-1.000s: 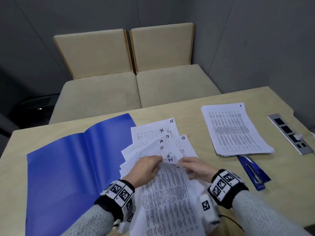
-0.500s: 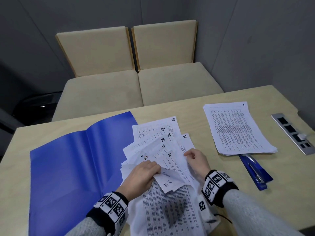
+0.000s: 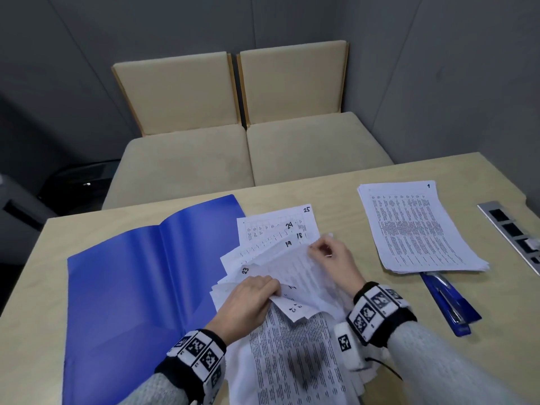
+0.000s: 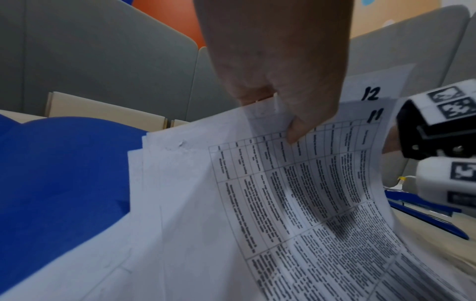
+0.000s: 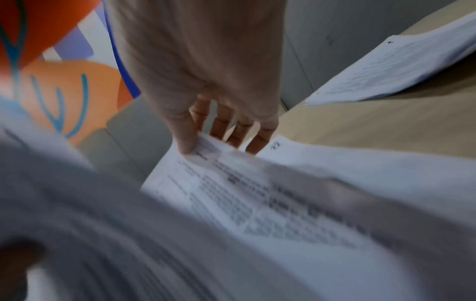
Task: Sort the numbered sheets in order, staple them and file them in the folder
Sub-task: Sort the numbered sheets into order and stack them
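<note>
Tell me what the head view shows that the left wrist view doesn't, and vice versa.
Head only: the neat stack topped by sheet 1, fanned sheets numbered 18, 19, 24 and 25, and the right hand pinching a sheet's corner. Left wrist only: sheets marked 11 and 12 by the thumb. Both: the left hand gripping loose sheets, the open blue folder and the blue stapler.

A light wooden tabletop (image 3: 365, 182) carries everything. Beyond its far edge stand two beige cushioned seats (image 3: 257, 147) against grey walls (image 3: 438, 68). A metal socket strip (image 3: 514, 232) sits at the right edge.
</note>
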{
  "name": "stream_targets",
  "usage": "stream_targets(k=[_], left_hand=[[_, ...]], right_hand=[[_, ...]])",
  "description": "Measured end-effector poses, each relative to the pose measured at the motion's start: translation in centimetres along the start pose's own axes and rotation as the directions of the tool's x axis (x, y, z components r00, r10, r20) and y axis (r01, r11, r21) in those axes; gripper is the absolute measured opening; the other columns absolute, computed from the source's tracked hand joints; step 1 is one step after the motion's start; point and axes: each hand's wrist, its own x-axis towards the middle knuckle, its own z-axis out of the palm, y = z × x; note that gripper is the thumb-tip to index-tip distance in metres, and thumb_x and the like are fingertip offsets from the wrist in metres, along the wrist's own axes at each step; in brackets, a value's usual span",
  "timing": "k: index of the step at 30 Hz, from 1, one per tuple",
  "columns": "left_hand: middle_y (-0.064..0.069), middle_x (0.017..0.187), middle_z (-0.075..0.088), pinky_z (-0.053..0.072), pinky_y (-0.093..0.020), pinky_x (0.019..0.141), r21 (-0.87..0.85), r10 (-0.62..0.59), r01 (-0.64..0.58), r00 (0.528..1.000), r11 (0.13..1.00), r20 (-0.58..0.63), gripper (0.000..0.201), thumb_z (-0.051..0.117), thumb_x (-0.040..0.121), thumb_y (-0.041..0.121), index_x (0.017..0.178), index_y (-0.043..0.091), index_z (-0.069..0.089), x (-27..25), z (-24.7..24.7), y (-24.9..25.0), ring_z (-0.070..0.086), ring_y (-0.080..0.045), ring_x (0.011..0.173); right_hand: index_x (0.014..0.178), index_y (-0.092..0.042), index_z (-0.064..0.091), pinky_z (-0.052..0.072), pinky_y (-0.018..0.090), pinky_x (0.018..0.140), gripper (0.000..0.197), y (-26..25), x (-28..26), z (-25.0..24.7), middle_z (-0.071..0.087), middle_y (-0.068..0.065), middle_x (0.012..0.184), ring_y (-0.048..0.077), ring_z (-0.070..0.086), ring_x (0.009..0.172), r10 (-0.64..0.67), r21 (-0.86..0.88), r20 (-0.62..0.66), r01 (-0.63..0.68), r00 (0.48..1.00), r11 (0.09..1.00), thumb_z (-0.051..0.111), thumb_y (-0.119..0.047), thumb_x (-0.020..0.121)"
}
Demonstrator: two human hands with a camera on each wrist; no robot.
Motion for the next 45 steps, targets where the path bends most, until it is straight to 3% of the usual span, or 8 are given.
stream_targets(k=[6, 12, 22, 25, 28, 34, 39, 45], left_hand=[[0.003, 0.081, 0.054, 0.026, -0.02, 0.064, 0.065, 0.008, -0.009, 1.0, 0.998, 0.01, 0.022, 0.03, 0.078, 0.01, 0.091, 0.021, 0.045, 0.5, -0.3, 0.5, 0.046, -0.018, 0.068], [0.005, 0.082, 0.052, 0.02, -0.022, 0.066, 0.133, 0.116, -0.113, 0.993, 0.985, -0.011, 0.031, 0.039, 0.075, 0.0, 0.096, 0.022, 0.046, 0.1, -0.9, 1.6, 0.046, -0.018, 0.069], [0.006, 0.09, 0.058, 0.035, -0.028, 0.08, 0.045, 0.112, -0.108, 0.99, 0.993, -0.089, 0.03, 0.036, 0.091, 0.011, 0.116, 0.027, 0.035, 1.5, -2.7, 2.9, 0.052, -0.013, 0.081], [0.005, 0.081, 0.058, 0.034, -0.027, 0.086, 0.003, -0.012, 0.013, 0.993, 1.0, -0.12, 0.039, 0.038, 0.092, 0.011, 0.127, 0.024, 0.028, 2.6, -1.4, 2.1, 0.051, -0.015, 0.078], [0.003, 0.08, 0.061, 0.038, -0.031, 0.085, -0.074, -0.093, 0.085, 0.989, 0.994, -0.114, 0.02, 0.042, 0.091, 0.012, 0.108, 0.021, 0.045, 3.5, -0.5, 1.4, 0.054, -0.018, 0.077], [-0.006, 0.12, 0.049, 0.041, -0.034, 0.086, -0.056, -0.206, 0.2, 0.968, 0.978, -0.144, 0.01, 0.049, 0.093, 0.023, 0.096, 0.013, 0.052, 3.6, 1.8, 0.1, 0.048, -0.023, 0.102], [-0.003, 0.09, 0.061, 0.028, -0.03, 0.059, -0.006, -0.331, 0.332, 0.941, 0.943, -0.072, 0.008, 0.044, 0.095, 0.022, 0.097, 0.014, 0.045, 3.3, 1.6, -0.1, 0.048, -0.022, 0.071], [0.003, 0.102, 0.058, 0.043, -0.034, 0.075, -0.302, -0.463, 0.404, 0.872, 0.864, -0.159, 0.022, 0.05, 0.093, 0.038, 0.104, 0.02, 0.046, 4.1, 0.4, -0.4, 0.055, -0.016, 0.089]], right_hand=[[0.083, -0.027, 0.048, 0.039, 0.011, 0.062, 0.019, -7.7, 0.1, -5.8, 0.053, -0.009, 0.08, -0.006, 0.049, 0.067, -0.187, 0.106, -0.333, 0.234, 0.924, 0.967, 0.049, -0.013, 0.097], [0.081, -0.027, 0.047, 0.032, 0.015, 0.051, 0.025, -11.3, 1.0, -9.5, 0.048, -0.01, 0.069, 0.003, 0.039, 0.058, -0.169, 0.367, -0.583, 0.443, 0.795, 0.818, 0.048, -0.006, 0.095], [0.082, -0.028, 0.048, 0.04, 0.027, 0.059, 0.02, -5.6, 1.7, -6.1, 0.049, 0.0, 0.078, 0.013, 0.041, 0.062, 0.137, 0.201, -0.235, -0.089, 0.962, 0.976, 0.047, -0.014, 0.095], [0.092, -0.024, 0.052, 0.046, 0.033, 0.065, 0.01, -3.1, 0.6, -4.1, 0.057, 0.001, 0.098, 0.015, 0.05, 0.078, 0.359, 0.062, 0.055, -0.362, 0.932, 0.93, 0.046, -0.018, 0.097], [0.081, -0.016, 0.051, 0.041, 0.026, 0.053, 0.017, -0.9, -0.4, -1.9, 0.057, 0.001, 0.081, 0.013, 0.054, 0.063, 0.41, 0.195, 0.265, -0.465, 0.873, 0.863, 0.046, -0.007, 0.095], [0.079, -0.013, 0.052, 0.048, 0.029, 0.056, 0.019, 0.2, -1.3, 0.5, 0.063, 0.006, 0.07, 0.018, 0.061, 0.059, 0.391, 0.356, 0.37, -0.518, 0.843, 0.778, 0.046, -0.008, 0.096], [0.121, -0.017, 0.055, 0.051, 0.03, 0.081, 0.058, 0.8, -1.6, -0.5, 0.061, 0.009, 0.115, 0.022, 0.061, 0.106, 0.335, 0.284, 0.514, -0.525, 0.79, 0.802, 0.058, -0.057, 0.079], [0.102, -0.007, 0.061, 0.049, 0.022, 0.074, 0.017, 1.9, -2.2, 0.5, 0.07, 0.002, 0.094, 0.014, 0.066, 0.087, 0.156, 0.114, 0.434, -0.226, 0.887, 0.968, 0.065, -0.011, 0.087]])
